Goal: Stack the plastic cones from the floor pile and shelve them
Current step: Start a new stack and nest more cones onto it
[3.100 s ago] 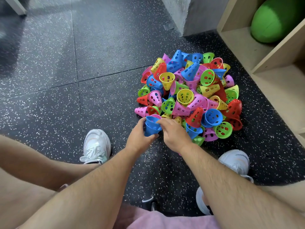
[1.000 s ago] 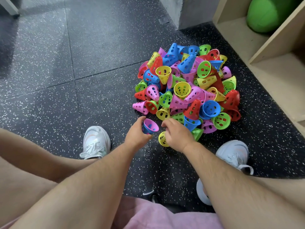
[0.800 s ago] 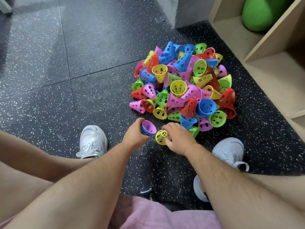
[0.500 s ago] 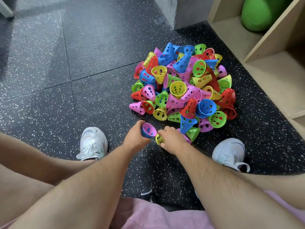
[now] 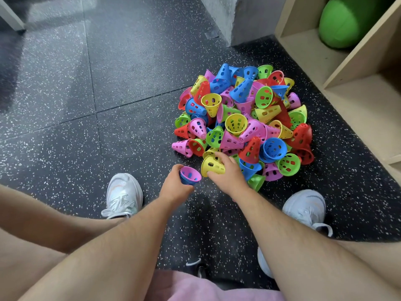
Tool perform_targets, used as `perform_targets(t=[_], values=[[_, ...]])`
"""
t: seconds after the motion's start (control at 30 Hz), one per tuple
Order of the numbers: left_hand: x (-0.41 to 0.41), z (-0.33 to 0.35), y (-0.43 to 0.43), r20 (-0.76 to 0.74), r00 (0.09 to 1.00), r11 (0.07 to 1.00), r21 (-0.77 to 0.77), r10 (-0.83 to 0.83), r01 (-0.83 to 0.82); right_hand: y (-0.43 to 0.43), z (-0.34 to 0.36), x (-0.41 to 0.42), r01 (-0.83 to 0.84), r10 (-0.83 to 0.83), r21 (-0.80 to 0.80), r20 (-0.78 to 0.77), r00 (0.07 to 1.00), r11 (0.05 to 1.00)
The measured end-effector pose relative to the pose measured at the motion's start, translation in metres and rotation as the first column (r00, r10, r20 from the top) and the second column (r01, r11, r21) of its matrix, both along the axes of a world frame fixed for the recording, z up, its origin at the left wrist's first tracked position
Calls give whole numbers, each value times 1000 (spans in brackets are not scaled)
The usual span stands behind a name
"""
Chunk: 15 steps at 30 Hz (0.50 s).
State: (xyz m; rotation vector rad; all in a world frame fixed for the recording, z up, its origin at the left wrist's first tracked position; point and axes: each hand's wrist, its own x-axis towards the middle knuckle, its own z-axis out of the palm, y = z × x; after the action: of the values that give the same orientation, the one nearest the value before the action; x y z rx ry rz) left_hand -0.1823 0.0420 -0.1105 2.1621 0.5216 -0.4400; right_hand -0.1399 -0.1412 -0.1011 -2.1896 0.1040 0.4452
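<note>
At the bottom edge lies pink fabric, with two bare forearms reaching up the frame. Two white mesh trainers stand on the black, white-speckled rubber floor, one at each side of the arms.

Just below centre, the left grip is curled round a short nested stack. One pink cone sits inside blue ones; how many blue I cannot tell. Its long axis tilts, the wide mouth opening toward the upper right.

Just beside it, the right grip pinches one yellow cone at the pile's near edge. Its narrow end points up the frame and its wide rim faces the lower edge.

Right of centre lies the pile: smooth plastic cones pierced with small oblong holes, in blue, pink, yellow, green and red. They point every way, too many to count.

Beyond, at top centre, stands a rough grey pillar. Along the right edge is a pale wooden shelf, one round green ball in its far compartment.
</note>
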Motion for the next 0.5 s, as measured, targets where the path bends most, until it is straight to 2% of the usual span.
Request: perform_targets(t=[0.07,0.17,0.27,0.4,0.5], values=[[2,1,-2,-5,1000,1000,-5,-8,8,7,10,6,61,-61,124,-4,998,990],[7,3,-8,22,1000,999,-40,-22,23,17,21,10,32,-34,204,5,999,978],[9,5,-11,52,998,997,-76,-21,25,28,25,12,-4,-6,120,89,996,993],[10,7,-10,64,998,994,-105,22,-15,37,26,17,33,-49,79,210,977,996],[10,9,-11,98,993,990,-130,67,-54,39,25,21,-15,5,37,256,967,999]])
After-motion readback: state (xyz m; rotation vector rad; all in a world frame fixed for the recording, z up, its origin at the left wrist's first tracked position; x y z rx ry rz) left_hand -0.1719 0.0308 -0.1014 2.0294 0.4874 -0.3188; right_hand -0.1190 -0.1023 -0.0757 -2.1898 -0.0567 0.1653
